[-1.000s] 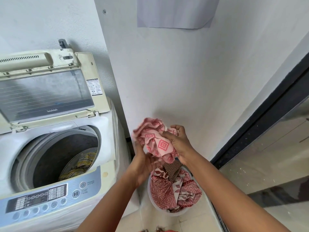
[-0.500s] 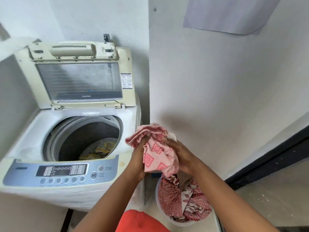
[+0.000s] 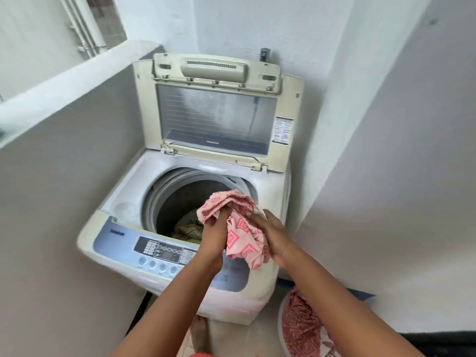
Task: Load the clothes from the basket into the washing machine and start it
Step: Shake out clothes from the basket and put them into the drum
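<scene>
White walls hem in one top-loading washing machine [image 3: 180, 228], lid raised. We see two hands: left hand [image 3: 213, 240] and right hand [image 3: 270, 235] each grip one bunched pink patterned cloth [image 3: 242, 235] above the drum's front rim. One basket [image 3: 282, 328] holds red clothes.

No legible text, sticker [image 3: 282, 130] on washer lid [image 3: 216, 119] too blurred

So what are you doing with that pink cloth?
A person is loading laundry. Both hands, left hand and right hand, grip a bunched pink patterned cloth over the open drum of the cream top-loading washing machine, whose lid stands up. A yellowish garment already lies inside. More red patterned clothes wait in the white basket on the floor.
</scene>
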{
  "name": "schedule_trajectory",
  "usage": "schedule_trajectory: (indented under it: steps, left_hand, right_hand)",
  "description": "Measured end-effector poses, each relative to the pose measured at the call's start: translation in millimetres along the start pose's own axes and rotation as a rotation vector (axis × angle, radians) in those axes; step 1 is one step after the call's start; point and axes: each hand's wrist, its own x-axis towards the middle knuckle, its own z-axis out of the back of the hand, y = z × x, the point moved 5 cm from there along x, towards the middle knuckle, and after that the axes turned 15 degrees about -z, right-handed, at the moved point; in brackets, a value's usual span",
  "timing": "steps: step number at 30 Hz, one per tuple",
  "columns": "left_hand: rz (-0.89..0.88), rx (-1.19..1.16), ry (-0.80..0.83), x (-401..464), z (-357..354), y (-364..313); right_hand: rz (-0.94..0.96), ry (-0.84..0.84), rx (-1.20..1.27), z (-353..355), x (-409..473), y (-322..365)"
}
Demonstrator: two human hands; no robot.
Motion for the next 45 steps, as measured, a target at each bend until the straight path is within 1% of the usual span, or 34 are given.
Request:
schedule_trajectory:
  steps: [3,7,9,11,15,19,24,28,30,32,34,37,40,45]
  left_hand:
    - [0.009,-0.03,-0.05,24.2,28.0,-5.9]
    - [0.017,0.051,-0.051,63.4,62.7,-5.5]
    - [0.061,0.073,-0.029,83.7,77.6,-1.8]
    - [0.069,0.145,0.002,99.0,89.7,-0.7]
    - [0.192,0.165,0.061,127.6,116.1,18.3]
    - [0.355,0.228,0.038,146.7,138.9,43.2]
    - [0.432,0.302,0.059,167.1,156.3,59.3]
    - [0.39,0.301,0.048,184.0,165.8,57.4]
    - [0.398,0.321,0.021,188.9,171.1,55.2]
    - [0.442,0.349,-0.015,190.7,176.8,53.2]
    - [0.483,0.388,-0.042,191.3,182.1,51.8]
    - [0.504,0.387,-0.022,192.2,180.2,51.8]
    - [0.475,0.411,-0.003,189.1,169.6,52.8]
    - [0.434,0.397,0.021,172.2,139.0,54.0]
  right_hand:
    - [-0.013,-0.063,-0.06,-29.3,27.1,-1.1]
    - [-0.075,-0.111,-0.109,-56.3,68.1,-3.8]
    - [-0.093,-0.154,-0.152,-65.8,87.6,-4.1]
    - [-0.099,-0.203,-0.241,-72.4,104.3,-5.9]
    - [-0.16,-0.283,-0.384,-81.4,143.2,-15.9]
    - [-0.272,-0.308,-0.524,-88.6,171.3,-27.3]
    - [-0.34,-0.281,-0.589,-102.3,185.7,-43.1]
    - [-0.347,-0.215,-0.572,-111.2,195.7,-45.4]
    - [-0.398,-0.169,-0.572,-111.4,201.0,-47.3]
    - [-0.457,-0.115,-0.646,-110.2,203.3,-49.0]
    - [-0.483,-0.106,-0.723,-106.5,203.5,-48.5]
    - [-0.46,-0.138,-0.76,-99.1,202.7,-44.7]
    - [-0.437,-0.153,-0.741,-90.8,196.1,-40.3]
    - [-0.315,-0.189,-0.84,-72.1,172.9,-30.7]
